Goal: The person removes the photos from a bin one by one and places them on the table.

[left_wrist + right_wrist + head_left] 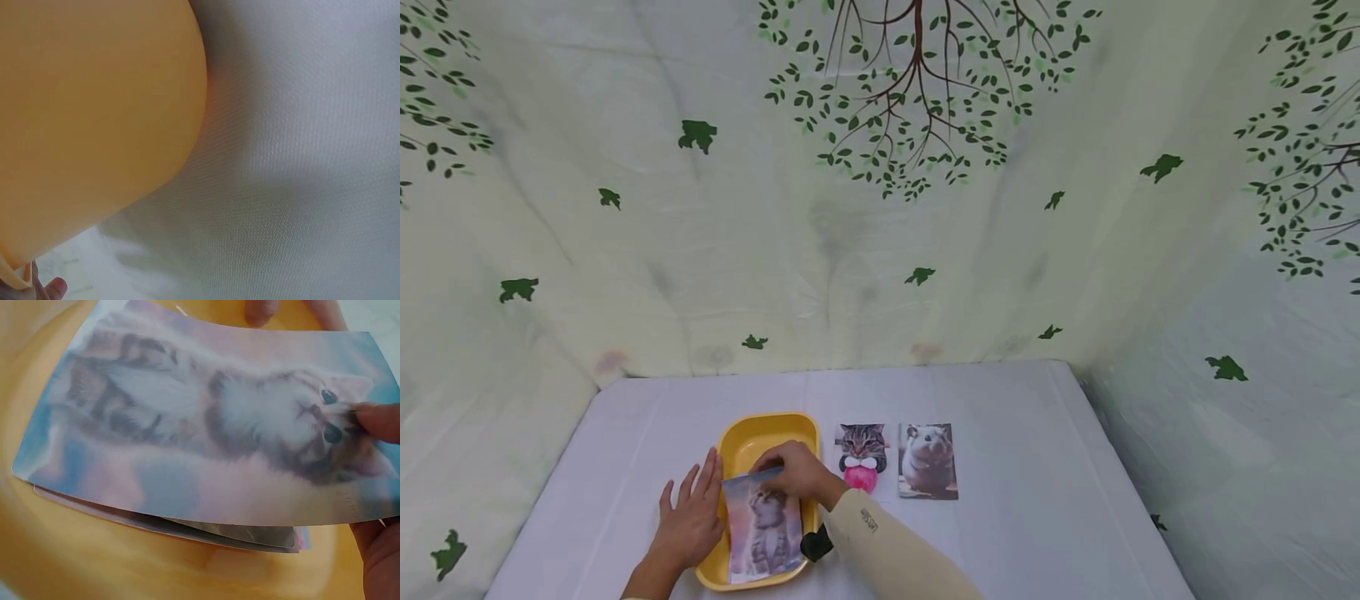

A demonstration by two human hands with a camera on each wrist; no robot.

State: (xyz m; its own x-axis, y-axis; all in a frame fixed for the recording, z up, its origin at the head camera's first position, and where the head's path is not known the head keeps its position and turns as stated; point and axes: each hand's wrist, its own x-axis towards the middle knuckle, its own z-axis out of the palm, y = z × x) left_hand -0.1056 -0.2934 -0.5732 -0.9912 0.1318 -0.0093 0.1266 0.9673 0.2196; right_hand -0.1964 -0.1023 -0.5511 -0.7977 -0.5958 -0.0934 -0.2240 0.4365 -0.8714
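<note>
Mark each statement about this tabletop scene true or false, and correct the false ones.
1. The right hand pinches a kitten photo over the yellow tray. True.
2. The left hand grips a hamster photo. False: it rests flat beside the tray; the hamster photo lies on the table.
3. Two photos lie on the table right of the tray. True.
4. The tray is blue. False: it is yellow.
5. More cards lie under the kitten photo. True.

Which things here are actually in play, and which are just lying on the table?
In play:
kitten photo, pinched by the right hand
photos beneath it
yellow tray
left hand, flat at the tray's side

Lying about:
bow-tie cat photo
hamster photo
</note>
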